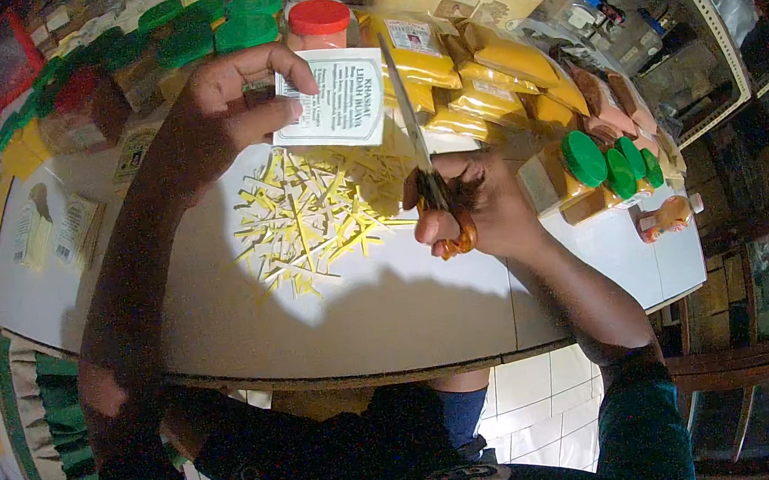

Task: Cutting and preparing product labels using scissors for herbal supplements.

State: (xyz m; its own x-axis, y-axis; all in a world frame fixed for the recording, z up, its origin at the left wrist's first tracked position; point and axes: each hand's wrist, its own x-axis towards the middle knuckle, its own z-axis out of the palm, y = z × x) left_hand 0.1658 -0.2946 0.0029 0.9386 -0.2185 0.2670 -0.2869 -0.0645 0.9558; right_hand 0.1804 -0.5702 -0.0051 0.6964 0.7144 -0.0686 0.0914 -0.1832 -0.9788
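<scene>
My left hand [250, 101] pinches a printed paper label [342, 111] between thumb and fingers, held up over the table. My right hand [475, 210] grips a pair of scissors [411, 112] with orange-brown handles. The blades point away from me, just right of the label's edge, and look closed or nearly so; whether they touch the label I cannot tell. Below both hands, a loose pile of thin yellow and white paper strips [309, 221] lies on the white table [380, 320]. Two stacks of labels, a left one [34, 231] and a right one [76, 229], rest at the left.
Behind the label stand plastic jars with green lids [247, 28] and one with a red lid [319, 19]. Bags of yellow powder [482, 96] are heaped at the back right. More green-lidded jars [585, 159] lie on their sides beside my right wrist, near a small bottle [666, 217].
</scene>
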